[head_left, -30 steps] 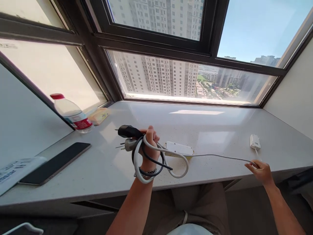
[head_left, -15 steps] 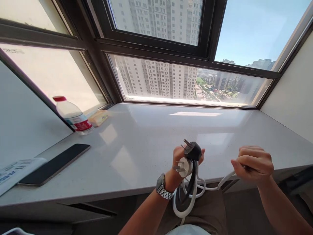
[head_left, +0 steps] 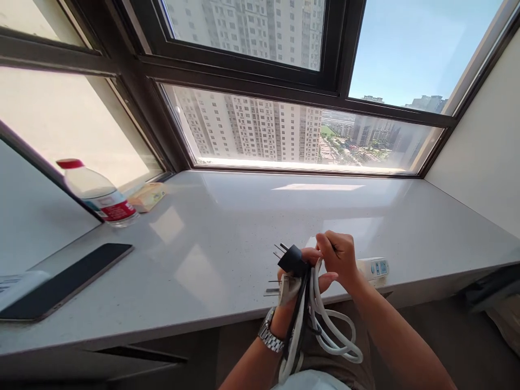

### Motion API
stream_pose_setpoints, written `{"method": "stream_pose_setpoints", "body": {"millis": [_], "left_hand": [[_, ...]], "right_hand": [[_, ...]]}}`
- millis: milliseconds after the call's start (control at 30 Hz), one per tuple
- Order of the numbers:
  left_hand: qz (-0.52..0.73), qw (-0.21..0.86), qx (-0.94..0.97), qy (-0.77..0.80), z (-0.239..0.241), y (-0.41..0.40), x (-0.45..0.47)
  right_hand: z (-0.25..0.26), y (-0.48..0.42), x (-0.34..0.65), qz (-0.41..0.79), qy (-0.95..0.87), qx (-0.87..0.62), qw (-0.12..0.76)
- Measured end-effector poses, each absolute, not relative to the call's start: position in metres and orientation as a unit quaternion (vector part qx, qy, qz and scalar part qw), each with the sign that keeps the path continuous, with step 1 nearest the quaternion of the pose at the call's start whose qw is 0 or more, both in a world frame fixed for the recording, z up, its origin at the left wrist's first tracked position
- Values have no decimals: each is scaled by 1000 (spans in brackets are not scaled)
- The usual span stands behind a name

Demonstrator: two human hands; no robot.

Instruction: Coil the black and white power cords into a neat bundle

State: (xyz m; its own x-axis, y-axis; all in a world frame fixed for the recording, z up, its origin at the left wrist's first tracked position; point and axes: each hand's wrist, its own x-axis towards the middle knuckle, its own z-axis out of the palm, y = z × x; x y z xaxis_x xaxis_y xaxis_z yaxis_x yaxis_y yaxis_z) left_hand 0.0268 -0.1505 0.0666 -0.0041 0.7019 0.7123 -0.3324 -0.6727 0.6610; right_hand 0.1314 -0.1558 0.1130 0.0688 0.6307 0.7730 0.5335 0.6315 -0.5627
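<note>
A white stone sill (head_left: 227, 227) runs beneath dark-framed windows (head_left: 252, 81) facing high-rise blocks (head_left: 252, 130) under blue sky. At ten o'clock a red-capped bottle (head_left: 95, 192) leans on its side, a yellow pack (head_left: 147, 196) just beside it. At nine o'clock a dark phone (head_left: 65, 281) lies flat, with a white panel (head_left: 36, 216) above it.
</note>
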Motion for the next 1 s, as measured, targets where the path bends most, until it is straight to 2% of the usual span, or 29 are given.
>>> {"method": "stream_pose_setpoints", "body": {"millis": [233,567,1000], "left_hand": [[689,354,614,152,53,-141,16],[686,336,591,260,52,-141,-2],[684,199,661,236,69,-144,-3]], "right_hand": [[92,-132,123,70,-599,-512,612],[45,-109,139,30,-588,-575,568],[7,-91,172,0,-557,-656,510]]}}
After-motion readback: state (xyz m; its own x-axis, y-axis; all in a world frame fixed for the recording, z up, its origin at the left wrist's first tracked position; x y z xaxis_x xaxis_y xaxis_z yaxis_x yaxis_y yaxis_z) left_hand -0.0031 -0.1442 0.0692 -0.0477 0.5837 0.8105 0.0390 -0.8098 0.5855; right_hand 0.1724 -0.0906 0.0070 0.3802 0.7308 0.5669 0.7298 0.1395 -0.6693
